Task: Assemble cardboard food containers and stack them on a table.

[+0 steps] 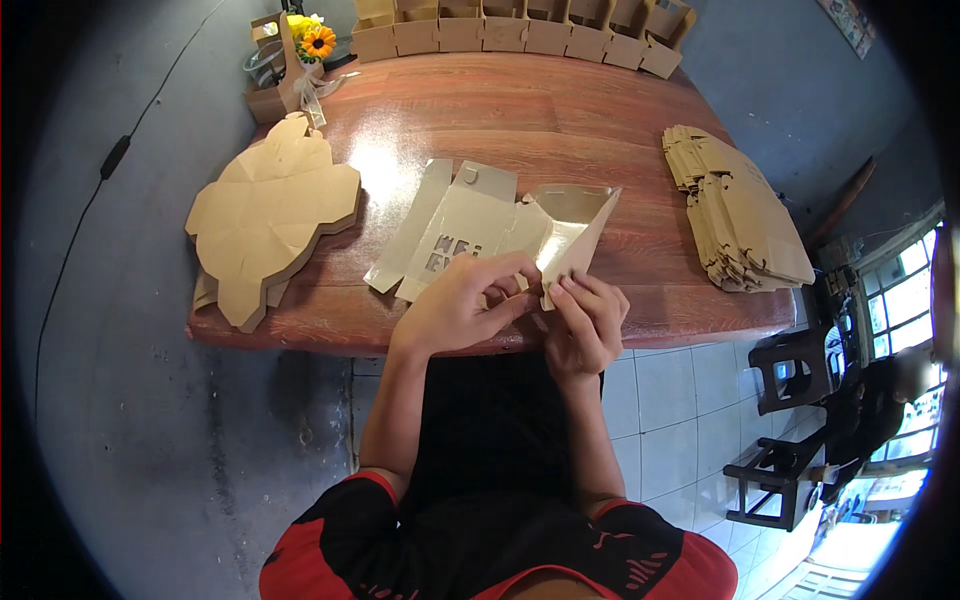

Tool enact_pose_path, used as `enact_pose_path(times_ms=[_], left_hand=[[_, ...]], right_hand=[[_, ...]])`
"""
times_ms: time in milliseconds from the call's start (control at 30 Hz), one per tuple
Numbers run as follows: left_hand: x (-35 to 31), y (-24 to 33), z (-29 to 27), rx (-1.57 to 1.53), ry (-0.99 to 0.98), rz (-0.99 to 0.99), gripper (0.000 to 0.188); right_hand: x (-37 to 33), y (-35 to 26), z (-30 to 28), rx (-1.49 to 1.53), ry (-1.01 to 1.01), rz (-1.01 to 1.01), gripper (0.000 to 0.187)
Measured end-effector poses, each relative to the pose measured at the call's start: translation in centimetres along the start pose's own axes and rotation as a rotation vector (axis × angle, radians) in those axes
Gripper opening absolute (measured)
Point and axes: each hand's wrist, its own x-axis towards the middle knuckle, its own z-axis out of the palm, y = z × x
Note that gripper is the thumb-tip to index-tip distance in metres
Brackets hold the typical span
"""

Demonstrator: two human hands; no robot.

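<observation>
A flat brown cardboard box blank (pixel 478 205) with cut-out lettering lies near the table's front edge. Its right-hand part is folded up into a slanted, open shape with a shiny inner face. My left hand (pixel 465 305) is closed in a pinch at the near corner of that folded part, its forearm coming from below. Beside it, my right hand (pixel 588 318) grips the near end of the raised panel between thumb and curled fingers. The two hands nearly meet there, and the fingers partly hide the corner. The left portion of the blank stays flat on the table.
On the wooden table (pixel 500 110), a stack of flat cardboard blanks (pixel 270 200) lies left, and folded cardboard pieces (pixel 745 215) are piled right. Folded boxes (pixel 505 32) line the far edge. A cardboard holder (pixel 275 95) and orange flower (pixel 318 42) stand far left. Dark stools (pixel 795 365) are right.
</observation>
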Motion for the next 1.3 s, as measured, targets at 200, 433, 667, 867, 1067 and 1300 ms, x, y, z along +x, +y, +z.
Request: enact_pose_path(times_ms=[200,433,667,867,1067,1300], left_hand=[[-0.6,0.2,0.6,-0.056,0.121,0.061,0.01],[-0.7,1.3,0.1,-0.117,0.049,-0.095,0.013],[0.0,2.3,1.3,0.086,0.123,0.015,0.018],[-1.6,2.1,1.2,-0.069,0.133,-0.033,0.015],[-1.7,1.5,2.6,0.025,0.314,-0.014,0.014],[-1.8,1.7,3.3,0.055,0.385,-0.074,0.012]], right_hand=[[-1.1,0.3,0.9,0.089,0.052,0.038,0.027],[-1.6,0.2,1.3,0.184,0.146,-0.04,0.019],[-1.2,-0.2,0.8,0.154,0.112,0.037,0.023],[-1.0,-0.3,1.1,0.138,0.124,-0.001,0.021],[-1.3,0.0,1.1,0.157,0.069,-0.008,0.024],[-1.3,0.3,0.6,0.233,-0.042,-0.03,0.03]])
